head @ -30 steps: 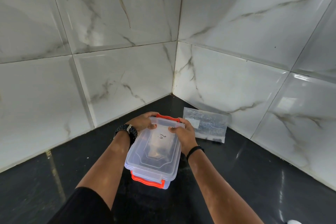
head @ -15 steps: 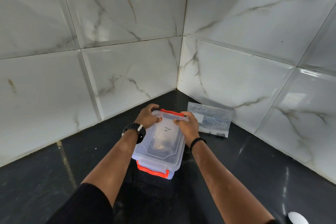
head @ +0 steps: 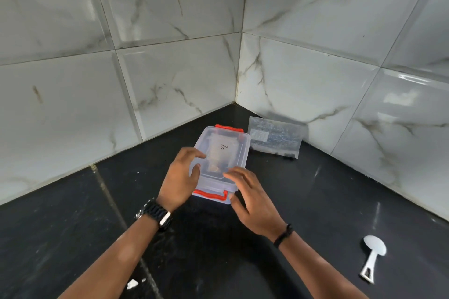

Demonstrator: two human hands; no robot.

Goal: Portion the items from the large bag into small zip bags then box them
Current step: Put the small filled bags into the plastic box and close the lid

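I see clear box [head: 224,153] on black bench [head: 340,201], lid on, orange latches, my left hand [head: 181,177] and right hand [head: 252,199] loose-fingered at near end, gripping nothing

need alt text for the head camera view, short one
Two hands, left hand and right hand, rest on a clear plastic box with orange latches on a black counter. A clear zip bag leans against the tiled wall; a white plastic spoon lies right.
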